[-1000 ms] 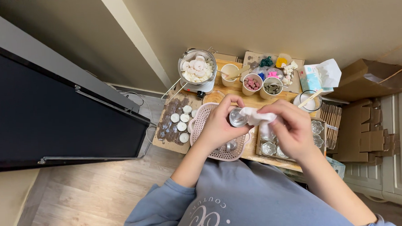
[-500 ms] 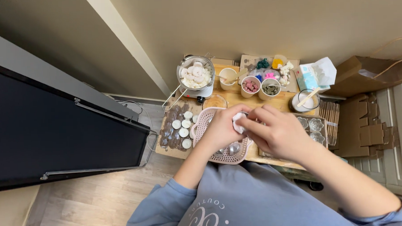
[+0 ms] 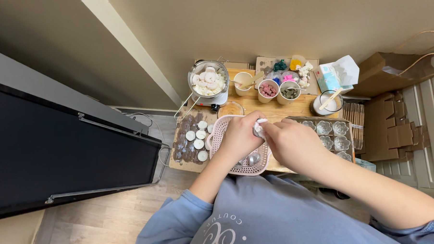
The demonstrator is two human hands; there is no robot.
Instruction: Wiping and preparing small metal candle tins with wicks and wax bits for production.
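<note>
white discs (image 3: 197, 137) on dark tray, far left | pink perforated basket (image 3: 222, 136) beside it, metal cups inside | left hand (image 3: 239, 138) over basket, curled on white tissue (image 3: 259, 127) | right hand (image 3: 292, 143) pinching same tissue | clear flower-shaped moulds (image 3: 334, 134) right
</note>
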